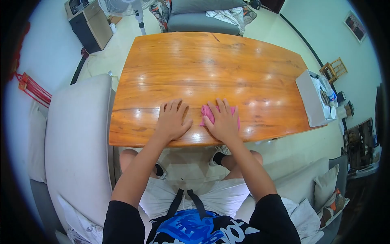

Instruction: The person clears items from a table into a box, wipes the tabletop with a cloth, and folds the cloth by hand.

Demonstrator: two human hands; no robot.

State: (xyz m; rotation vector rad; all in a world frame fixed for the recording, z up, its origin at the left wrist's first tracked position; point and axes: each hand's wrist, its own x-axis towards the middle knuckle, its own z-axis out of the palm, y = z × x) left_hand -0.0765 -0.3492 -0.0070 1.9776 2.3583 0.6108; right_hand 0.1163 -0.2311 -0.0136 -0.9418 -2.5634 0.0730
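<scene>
My left hand (172,120) lies on the wooden table (211,73) near its front edge, fingers stretched out, nothing in it. To its right, my right hand (222,122) presses down on a folded pink cloth (206,110). The cloth shows beside the thumb and between and past the fingers; the part beneath the palm is hidden. Both forearms reach in over the near edge of the table, and the two hands are a short way apart.
A white box (307,97) holding packets and small items stands at the table's right end. A grey sofa seat (77,134) runs along the left. Beyond the far edge are a fan (122,6) and another sofa (203,22). A small wooden stool (334,70) is at right.
</scene>
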